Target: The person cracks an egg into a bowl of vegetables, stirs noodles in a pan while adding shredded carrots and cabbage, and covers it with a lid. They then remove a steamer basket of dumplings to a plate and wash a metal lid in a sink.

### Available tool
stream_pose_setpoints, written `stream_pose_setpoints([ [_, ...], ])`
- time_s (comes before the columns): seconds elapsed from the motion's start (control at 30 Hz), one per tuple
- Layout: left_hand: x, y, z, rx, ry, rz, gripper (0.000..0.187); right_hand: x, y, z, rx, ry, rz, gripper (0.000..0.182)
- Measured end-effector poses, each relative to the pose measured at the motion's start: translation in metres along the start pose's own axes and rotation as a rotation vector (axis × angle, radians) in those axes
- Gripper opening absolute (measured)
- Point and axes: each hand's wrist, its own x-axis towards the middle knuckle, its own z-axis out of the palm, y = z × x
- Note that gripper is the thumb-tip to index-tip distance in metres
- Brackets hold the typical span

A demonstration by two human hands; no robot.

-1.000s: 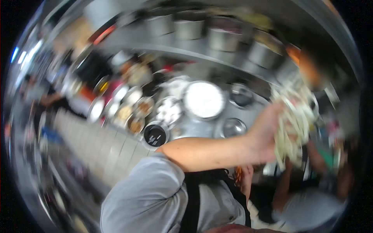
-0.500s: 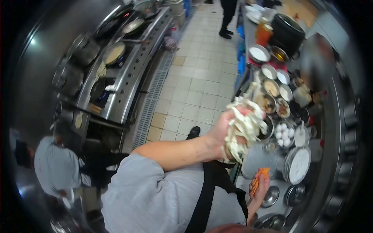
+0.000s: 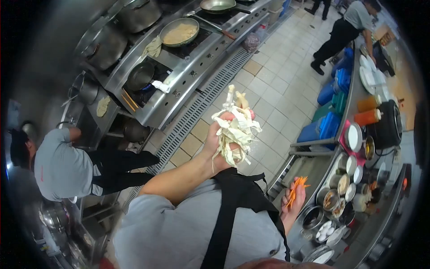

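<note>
A thick bunch of shredded cabbage fills my left hand, which is raised in front of my body above the tiled floor. Two pale stalk-like pieces stick out at the top of the bunch; their kind I cannot make out. Thin orange carrot strips are gripped in my right hand, lower and to the right, near the edge of the counter with the bowls. My fingers are curled round both loads, and the cabbage hides part of the left ones.
On the stove, a small black pan with a cloth-wrapped handle sits over a blue flame, beside a frying pan with pale contents. Ingredient bowls and eggs line the right counter. Co-workers stand at left and far right.
My view has turned toward the stove. The cabbage in my left hand has moved from beside the counter to over the floor. My right hand still holds the carrot strips.
</note>
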Motion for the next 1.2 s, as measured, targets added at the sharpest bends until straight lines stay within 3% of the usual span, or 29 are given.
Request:
stream_pose_setpoints([
  [0.07,0.014,0.026,-0.002,-0.004,0.048,0.033,0.041,0.036,0.002,0.010,-0.012,-0.014,0.020,0.031],
  [0.17,0.031,0.059,-0.003,-0.009,-0.068,0.076,0.039,0.083,0.005,0.024,-0.018,-0.002,0.033,0.031],
  [0.27,0.050,0.086,0.007,0.071,0.116,0.259,0.040,0.125,0.005,0.032,-0.033,-0.033,0.090,0.031],
  [0.3,0.058,0.095,0.006,0.004,0.006,0.247,0.040,0.140,0.003,0.035,-0.050,-0.041,0.110,0.032],
  [0.33,0.067,0.101,0.010,0.052,0.080,0.364,0.039,0.155,0.000,0.039,-0.053,-0.045,0.115,0.032],
  [0.43,0.081,0.130,0.015,0.018,0.065,0.400,0.038,0.209,-0.009,0.057,-0.135,-0.042,0.120,0.032],
  [0.6,0.087,0.173,0.000,0.080,0.026,0.796,0.037,0.315,-0.031,0.107,-0.238,-0.157,0.176,0.033],
  [0.8,0.059,0.197,-0.011,0.163,-0.113,1.031,0.033,0.457,-0.018,0.224,-0.577,-0.456,0.399,0.039],
  [1.07,0.065,0.301,-0.027,-0.306,-0.294,0.820,0.032,0.550,0.080,0.436,-0.777,-0.668,0.434,0.037],
  [1.2,0.077,0.383,-0.033,-0.280,-0.174,0.898,0.032,0.585,0.161,0.534,-0.785,-0.697,0.459,0.034],
])
